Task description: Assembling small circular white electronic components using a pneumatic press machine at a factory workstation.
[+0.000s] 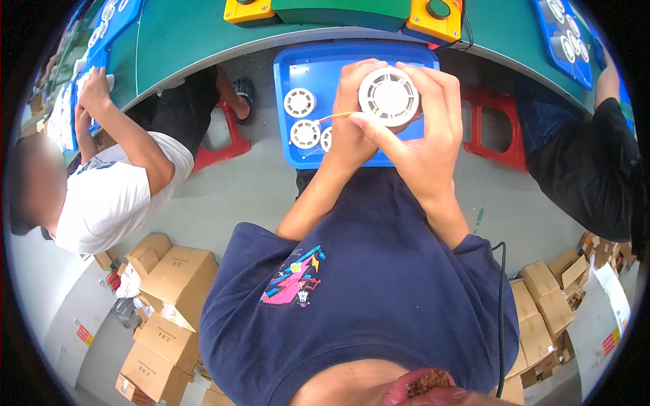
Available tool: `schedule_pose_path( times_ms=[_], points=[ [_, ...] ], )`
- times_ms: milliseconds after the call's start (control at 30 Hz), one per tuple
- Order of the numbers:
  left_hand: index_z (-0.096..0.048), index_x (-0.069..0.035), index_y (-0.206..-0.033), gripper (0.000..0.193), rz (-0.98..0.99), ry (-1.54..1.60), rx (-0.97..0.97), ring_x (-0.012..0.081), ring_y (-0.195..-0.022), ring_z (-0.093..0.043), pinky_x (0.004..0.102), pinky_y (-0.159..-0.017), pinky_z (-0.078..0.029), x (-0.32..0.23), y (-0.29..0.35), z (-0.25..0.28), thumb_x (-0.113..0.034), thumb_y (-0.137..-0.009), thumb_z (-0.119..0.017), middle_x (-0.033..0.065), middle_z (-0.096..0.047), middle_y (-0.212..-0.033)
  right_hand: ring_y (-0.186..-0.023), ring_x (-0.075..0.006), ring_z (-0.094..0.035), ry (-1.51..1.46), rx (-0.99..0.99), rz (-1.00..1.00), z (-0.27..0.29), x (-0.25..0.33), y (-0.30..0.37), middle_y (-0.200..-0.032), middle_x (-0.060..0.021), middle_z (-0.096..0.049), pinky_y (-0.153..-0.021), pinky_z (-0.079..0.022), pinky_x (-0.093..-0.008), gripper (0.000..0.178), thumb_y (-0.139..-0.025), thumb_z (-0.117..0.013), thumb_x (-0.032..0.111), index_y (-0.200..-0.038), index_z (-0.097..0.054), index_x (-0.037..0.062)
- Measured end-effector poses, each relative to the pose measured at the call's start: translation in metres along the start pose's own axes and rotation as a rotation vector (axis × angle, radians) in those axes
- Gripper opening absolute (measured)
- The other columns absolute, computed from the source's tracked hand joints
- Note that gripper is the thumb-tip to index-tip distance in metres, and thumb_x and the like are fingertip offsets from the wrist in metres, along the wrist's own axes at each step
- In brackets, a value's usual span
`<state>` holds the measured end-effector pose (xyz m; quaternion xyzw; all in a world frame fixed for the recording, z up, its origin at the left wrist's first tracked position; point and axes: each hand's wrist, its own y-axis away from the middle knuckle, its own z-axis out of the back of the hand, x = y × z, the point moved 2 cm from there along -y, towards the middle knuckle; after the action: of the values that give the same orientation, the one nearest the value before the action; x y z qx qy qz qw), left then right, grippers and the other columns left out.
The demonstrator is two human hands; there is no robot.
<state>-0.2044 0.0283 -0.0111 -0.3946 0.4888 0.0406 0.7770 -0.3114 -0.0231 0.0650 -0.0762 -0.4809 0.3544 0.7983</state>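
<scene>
Both my hands hold up a white round fan-like part [388, 97] with slots around its rim, above a blue tray [288, 71]. My left hand [351, 128] closes round its left side. My right hand [437, 132] grips it from the right, its thumb at the part's lower edge. A thin yellow-red wire [335, 116] runs left from beside the right thumb across my left hand. Three similar parts lie in the tray's left half: a round slotted part [300, 102], another [305, 134] below it, and one [326, 139] partly hidden by my left arm.
Beyond the tray, a green workbench [203, 40] carries a green-and-yellow fixture with push buttons [439, 9]. A person in white [122, 183] works at the left; another in black [582, 176] sits at the right. Red stools [497, 128] and cardboard boxes [179, 274] stand around.
</scene>
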Motion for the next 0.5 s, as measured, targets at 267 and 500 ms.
schedule_pose_path(
  times_ms=[267,500],
  points=[
    [-0.046,0.0,-0.135,0.084,0.055,0.031,0.007,0.0279,-0.114,-0.06,0.0388,-0.096,-0.052,-0.0033,0.0063,0.0011,-0.012,-0.067,-0.094,0.0155,-0.057,-0.127,-0.105,-0.0303,-0.064,0.011,0.055,-0.046,-0.0007,0.0039,0.0038,-0.117,-0.0158,-0.059,-0.087,-0.055,-0.0381,0.065,-0.067,-0.096,0.025,-0.117,-0.065,-0.0019],
    [-0.044,-0.001,-0.138,0.086,0.039,0.015,-0.001,0.0273,-0.115,-0.061,0.0381,-0.097,-0.051,-0.0027,0.0078,0.0061,-0.012,-0.068,-0.093,0.0153,-0.057,-0.127,-0.103,-0.0303,-0.063,-0.005,0.058,-0.042,-0.0047,0.0063,0.0045,-0.115,-0.0163,-0.058,-0.085,-0.055,-0.0379,0.066,-0.067,-0.096,0.026,-0.117,-0.063,-0.0017]
  ],
)
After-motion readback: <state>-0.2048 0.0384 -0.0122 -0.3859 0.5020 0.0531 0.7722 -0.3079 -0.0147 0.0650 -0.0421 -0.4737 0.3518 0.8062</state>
